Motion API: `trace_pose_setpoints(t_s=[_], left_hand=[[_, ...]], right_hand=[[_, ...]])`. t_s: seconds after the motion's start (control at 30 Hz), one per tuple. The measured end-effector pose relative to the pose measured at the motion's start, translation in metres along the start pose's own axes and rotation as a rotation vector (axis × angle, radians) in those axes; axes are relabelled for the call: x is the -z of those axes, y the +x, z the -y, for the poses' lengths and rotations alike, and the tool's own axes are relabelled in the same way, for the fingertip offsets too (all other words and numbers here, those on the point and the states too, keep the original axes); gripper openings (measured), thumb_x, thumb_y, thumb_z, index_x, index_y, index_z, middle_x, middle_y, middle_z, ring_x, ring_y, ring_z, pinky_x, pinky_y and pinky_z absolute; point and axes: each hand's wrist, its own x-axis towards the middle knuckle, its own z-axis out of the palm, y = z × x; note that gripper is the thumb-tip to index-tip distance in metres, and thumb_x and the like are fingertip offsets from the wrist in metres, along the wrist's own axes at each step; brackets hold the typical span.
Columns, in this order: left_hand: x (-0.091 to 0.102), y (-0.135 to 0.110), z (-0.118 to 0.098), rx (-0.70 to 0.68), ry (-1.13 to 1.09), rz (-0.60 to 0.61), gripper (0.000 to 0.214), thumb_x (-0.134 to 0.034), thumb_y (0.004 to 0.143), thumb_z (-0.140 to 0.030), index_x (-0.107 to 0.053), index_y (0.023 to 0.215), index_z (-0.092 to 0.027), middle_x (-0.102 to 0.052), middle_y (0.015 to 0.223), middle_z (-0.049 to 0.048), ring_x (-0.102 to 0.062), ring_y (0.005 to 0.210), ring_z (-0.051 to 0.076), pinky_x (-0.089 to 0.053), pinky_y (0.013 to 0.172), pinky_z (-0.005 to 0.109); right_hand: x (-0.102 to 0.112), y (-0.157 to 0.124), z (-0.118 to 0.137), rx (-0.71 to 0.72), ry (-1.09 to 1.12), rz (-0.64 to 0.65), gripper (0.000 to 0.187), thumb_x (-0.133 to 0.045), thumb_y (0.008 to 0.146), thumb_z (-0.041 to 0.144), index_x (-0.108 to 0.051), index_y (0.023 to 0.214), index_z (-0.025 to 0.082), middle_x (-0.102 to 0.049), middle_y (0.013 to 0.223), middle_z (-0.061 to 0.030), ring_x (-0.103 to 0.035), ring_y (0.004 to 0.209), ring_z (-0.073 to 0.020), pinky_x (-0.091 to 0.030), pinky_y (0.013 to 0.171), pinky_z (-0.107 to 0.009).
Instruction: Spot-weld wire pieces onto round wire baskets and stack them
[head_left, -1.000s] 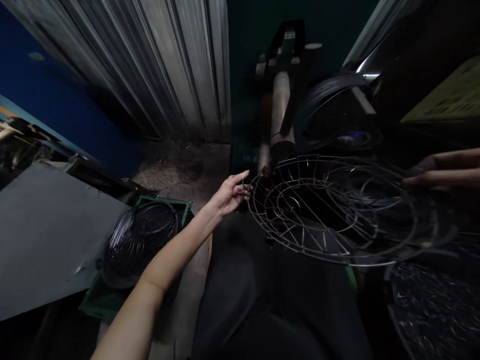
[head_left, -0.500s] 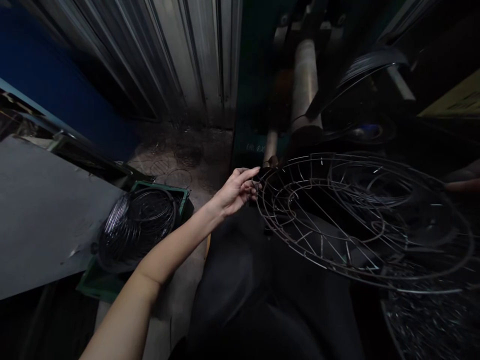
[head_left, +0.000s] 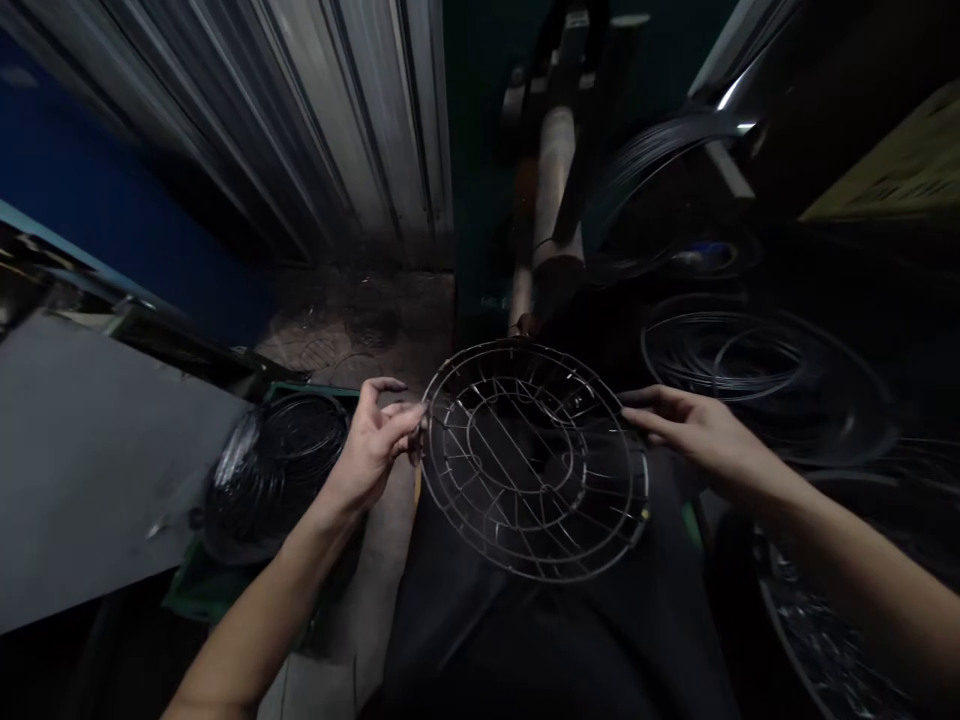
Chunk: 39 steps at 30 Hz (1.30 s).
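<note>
A round wire rack (head_left: 525,492), made of concentric rings joined by short cross wires, is held up over my dark-clothed lap. My left hand (head_left: 377,432) pinches its left rim between thumb and fingers, with the index finger raised off the wire. On the opposite side, my right hand (head_left: 679,418) grips the upper right rim between thumb and fingertips. The rack is tilted, and dark clothing shows through its wires. A small yellow spot sits on its lower right edge.
A green crate (head_left: 187,580) with coiled dark wire (head_left: 259,480) stands at left beside a grey panel (head_left: 97,460). Ahead is a machine with a metal cylinder (head_left: 556,165). Wire coils (head_left: 720,350) lie at right, above a container of small shiny pieces (head_left: 840,640).
The rack has come round in front of me and looks smaller and rounder. My right hand, barely visible at the right edge before, now holds its right rim.
</note>
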Motion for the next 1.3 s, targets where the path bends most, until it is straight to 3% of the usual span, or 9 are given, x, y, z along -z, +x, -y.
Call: trace_pose_setpoints(t_s=[0.2, 0.43, 0.63, 0.8, 1.07, 1.3], left_hand=[[0.029, -0.025, -0.019, -0.208, 0.106, -0.209, 0.049, -0.073, 0.068, -0.033, -0.04, 0.103, -0.025, -0.061, 0.075, -0.0013, -0.054, 0.056, 0.007, -0.043, 0.047, 0.014], [0.032, -0.019, -0.027, -0.284, 0.185, -0.293, 0.056, -0.078, 0.059, -0.029, -0.042, 0.1, -0.025, -0.055, 0.077, -0.0041, -0.056, 0.056, 0.008, -0.041, 0.042, 0.014], [0.03, -0.012, -0.03, -0.246, 0.169, -0.33, 0.049, -0.071, 0.063, -0.034, -0.037, 0.098, -0.025, -0.055, 0.065, -0.0065, -0.049, 0.043, 0.007, -0.038, 0.038, 0.015], [0.032, -0.004, -0.046, -0.288, 0.207, -0.346, 0.049, -0.07, 0.061, -0.032, -0.037, 0.097, -0.024, -0.055, 0.064, -0.0066, -0.049, 0.043, 0.007, -0.037, 0.039, 0.014], [0.033, 0.016, -0.075, -0.304, 0.306, -0.345, 0.042, -0.069, 0.062, -0.024, -0.04, 0.094, -0.023, -0.051, 0.061, -0.007, -0.043, 0.039, 0.005, -0.031, 0.037, 0.014], [0.034, 0.02, -0.084, -0.372, 0.311, -0.394, 0.04, -0.068, 0.065, -0.026, -0.042, 0.095, -0.023, -0.051, 0.058, -0.0074, -0.04, 0.036, 0.004, -0.03, 0.036, 0.015]], right_hand=[[-0.035, 0.032, 0.024, 0.115, 0.139, 0.147, 0.048, -0.079, 0.055, 0.047, -0.069, 0.09, 0.016, -0.065, 0.069, -0.0024, -0.052, 0.056, -0.0103, -0.042, 0.049, -0.022], [-0.056, 0.055, 0.03, 0.141, 0.237, 0.099, 0.039, -0.082, 0.056, 0.039, -0.066, 0.083, 0.015, -0.062, 0.064, -0.0002, -0.05, 0.052, -0.0081, -0.04, 0.045, -0.019], [-0.058, 0.061, 0.034, 0.159, 0.306, 0.056, 0.027, -0.08, 0.062, 0.033, -0.067, 0.079, 0.016, -0.064, 0.071, -0.0011, -0.053, 0.056, -0.0085, -0.044, 0.049, -0.019], [-0.058, 0.065, 0.034, 0.205, 0.324, 0.108, 0.027, -0.077, 0.064, 0.035, -0.068, 0.083, 0.017, -0.068, 0.078, -0.0029, -0.06, 0.065, -0.0135, -0.051, 0.057, -0.024], [-0.046, 0.072, 0.015, 0.206, 0.313, 0.065, 0.033, -0.075, 0.064, 0.04, -0.069, 0.087, 0.018, -0.067, 0.079, -0.0017, -0.059, 0.064, -0.0124, -0.048, 0.056, -0.023], [-0.034, 0.069, -0.013, 0.16, 0.351, 0.081, 0.036, -0.078, 0.059, 0.043, -0.069, 0.085, 0.019, -0.069, 0.087, -0.0049, -0.063, 0.073, -0.0151, -0.049, 0.056, -0.022]])
